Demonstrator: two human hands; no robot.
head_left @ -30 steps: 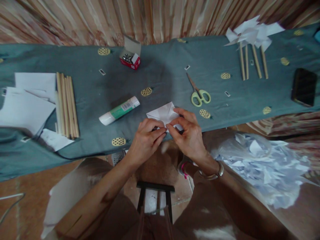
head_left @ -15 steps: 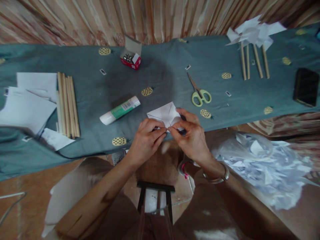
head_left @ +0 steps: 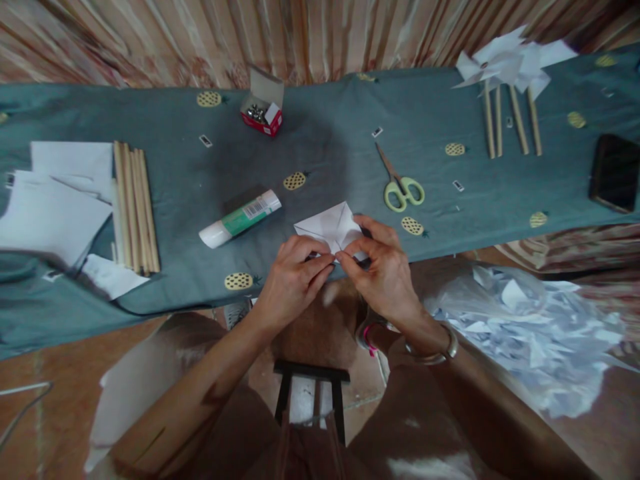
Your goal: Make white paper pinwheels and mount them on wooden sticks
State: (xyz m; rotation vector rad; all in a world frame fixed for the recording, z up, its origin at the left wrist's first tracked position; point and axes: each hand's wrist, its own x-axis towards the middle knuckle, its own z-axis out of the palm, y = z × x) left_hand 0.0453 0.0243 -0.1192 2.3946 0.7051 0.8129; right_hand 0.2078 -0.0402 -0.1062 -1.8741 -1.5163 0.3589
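A small white sheet of paper (head_left: pixel 327 223) with crossing crease lines lies at the table's front edge. My left hand (head_left: pixel 299 273) pinches its near edge on the left side, fingers closed. Close beside it, my right hand (head_left: pixel 381 267) pinches the same near edge with thumb and index finger, its other fingers curled at the paper's right side. The fingertips of both hands almost meet and cover the near corner. Left of the paper lies a green and white glue stick (head_left: pixel 243 219). Scissors (head_left: pixel 403 190) with light green handles rest beyond it to the right.
Left are white paper sheets (head_left: pixel 55 213) and several wooden sticks (head_left: pixel 134 207). A red box (head_left: pixel 263 120) of small metal pieces stands at the back. Paper pinwheels (head_left: pixel 515 63) and a phone (head_left: pixel 614 173) lie right. A plastic bag (head_left: pixel 530 333) of paper scraps sits below the table's right side.
The view has shifted very slightly. Both hands keep the same pinch on the paper, and nothing else has visibly moved.
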